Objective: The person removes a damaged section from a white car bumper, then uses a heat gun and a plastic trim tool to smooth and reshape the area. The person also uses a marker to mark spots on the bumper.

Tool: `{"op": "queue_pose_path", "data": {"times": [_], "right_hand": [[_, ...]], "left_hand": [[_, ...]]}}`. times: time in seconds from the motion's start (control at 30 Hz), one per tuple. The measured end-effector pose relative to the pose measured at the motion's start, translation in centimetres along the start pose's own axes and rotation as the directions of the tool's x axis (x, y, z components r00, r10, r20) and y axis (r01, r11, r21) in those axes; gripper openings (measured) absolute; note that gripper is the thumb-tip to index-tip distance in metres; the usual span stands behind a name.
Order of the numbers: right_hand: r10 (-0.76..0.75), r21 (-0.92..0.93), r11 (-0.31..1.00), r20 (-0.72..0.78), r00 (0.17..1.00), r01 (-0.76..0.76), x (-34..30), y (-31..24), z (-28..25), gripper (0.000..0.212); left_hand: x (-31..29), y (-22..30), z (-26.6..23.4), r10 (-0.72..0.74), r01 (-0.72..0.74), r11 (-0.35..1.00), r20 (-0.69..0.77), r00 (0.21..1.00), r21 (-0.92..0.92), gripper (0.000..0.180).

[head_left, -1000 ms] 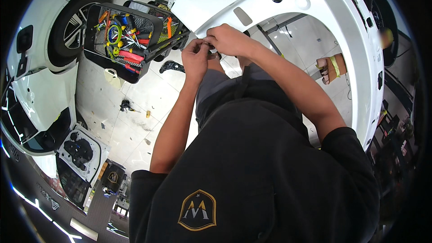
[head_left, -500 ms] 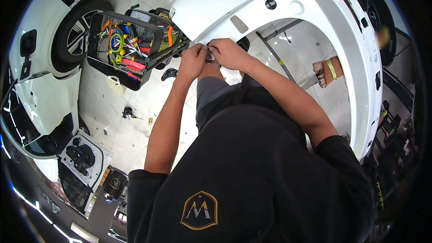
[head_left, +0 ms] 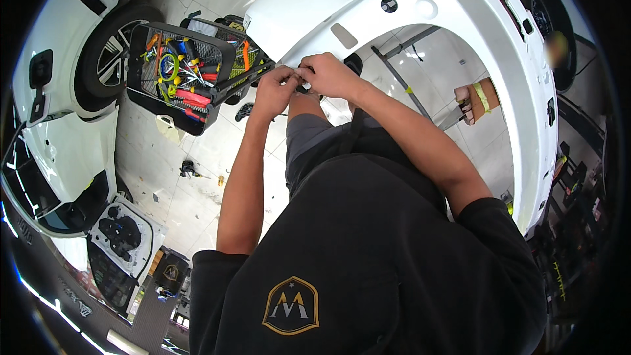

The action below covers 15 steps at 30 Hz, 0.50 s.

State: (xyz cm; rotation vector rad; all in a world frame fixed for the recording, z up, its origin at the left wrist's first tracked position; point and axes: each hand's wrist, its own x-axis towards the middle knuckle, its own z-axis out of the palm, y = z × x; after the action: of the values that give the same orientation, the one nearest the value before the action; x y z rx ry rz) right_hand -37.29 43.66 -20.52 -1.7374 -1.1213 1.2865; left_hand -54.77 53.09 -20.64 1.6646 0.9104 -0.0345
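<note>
My left hand and my right hand meet above my knee, close to the near edge of a large white car body panel. Both have their fingers pinched together, the tips almost touching. Between them is something small with a pale patch showing; the fingers cover most of it and its kind is unclear. The panel has a wide rounded opening and lies just beyond and to the right of my hands.
Left of my hands stands a black mesh tool basket full of pliers, screwdrivers and tape. A grey metal stand and a strapped cardboard-like block show through the panel's opening. A white car with a black wheel is farther left.
My left hand has shifted slightly left and its fingers have loosened from the tight bunch. My right hand has moved slightly, staying beside it.
</note>
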Motion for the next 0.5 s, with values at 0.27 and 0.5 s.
{"op": "queue_pose_path", "data": {"times": [0.27,0.5], "right_hand": [[0.087,0.029,0.996,-0.089,0.992,-0.085,-0.9,-1.4,-0.3,0.026],[0.096,0.025,0.995,-0.177,0.979,-0.093,-1.1,-1.3,1.0,0.025]], "left_hand": [[-1.0,3.0,5.4,-0.345,0.121,0.818,-0.311,0.886,-0.562,0.018],[-1.0,0.2,6.7,-0.297,0.052,0.822,-0.35,0.888,-0.567,0.019]]}}
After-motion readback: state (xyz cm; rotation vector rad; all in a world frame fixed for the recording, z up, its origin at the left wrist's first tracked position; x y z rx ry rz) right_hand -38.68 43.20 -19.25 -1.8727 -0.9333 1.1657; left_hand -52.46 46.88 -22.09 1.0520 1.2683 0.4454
